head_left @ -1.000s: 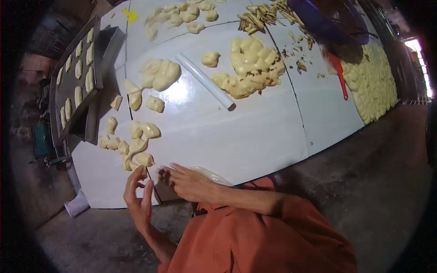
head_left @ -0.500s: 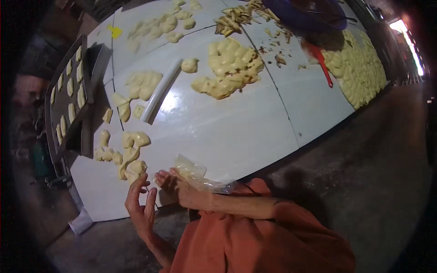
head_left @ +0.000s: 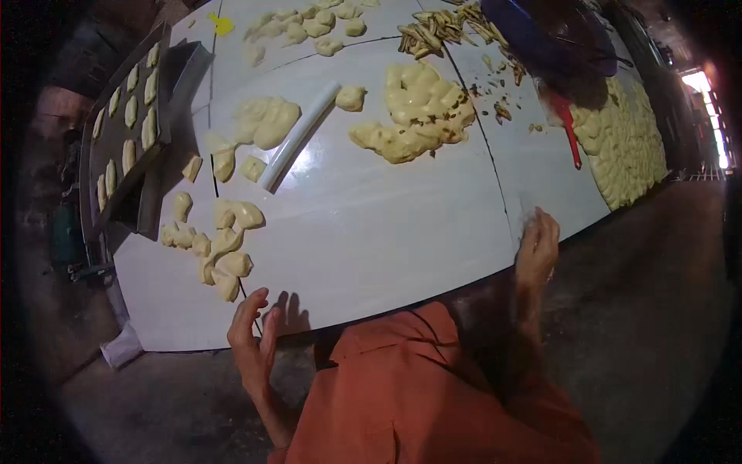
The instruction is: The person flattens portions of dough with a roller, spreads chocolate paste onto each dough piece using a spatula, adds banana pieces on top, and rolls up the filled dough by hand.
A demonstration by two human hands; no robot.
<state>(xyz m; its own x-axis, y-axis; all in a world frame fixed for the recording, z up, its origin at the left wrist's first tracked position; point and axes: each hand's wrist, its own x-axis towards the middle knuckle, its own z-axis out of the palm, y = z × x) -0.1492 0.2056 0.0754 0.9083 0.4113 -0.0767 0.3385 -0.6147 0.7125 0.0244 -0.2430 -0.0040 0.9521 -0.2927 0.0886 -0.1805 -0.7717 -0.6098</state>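
Note:
My left hand [head_left: 251, 332] hovers at the table's front edge, fingers curved and apart, holding nothing, just below a loose group of pale yellow dough pieces [head_left: 228, 240]. My right hand [head_left: 539, 249], on the right near the front edge, has curled fingers on a blurred, thin clear plastic sheet [head_left: 529, 207]. Above the front group, a white rolling tube [head_left: 301, 135] lies diagonally between dough lumps [head_left: 265, 122]. A larger dough mass [head_left: 410, 108] speckled with brown bits sits right of the tube.
A tilted metal tray [head_left: 116, 155] of shaped dough stands at left. At back are more lumps [head_left: 313, 23], a yellow scraper [head_left: 224, 25], pale brown pieces [head_left: 421, 35] and a purple basin [head_left: 541, 35]. A red-handled tool [head_left: 572, 139] lies beside spread dough [head_left: 622, 147] on the white table [head_left: 371, 232].
My right hand has swung from beside my left hand to the right, taking the clear plastic along. The rolling tube now lies at the opposite slant from a second ago.

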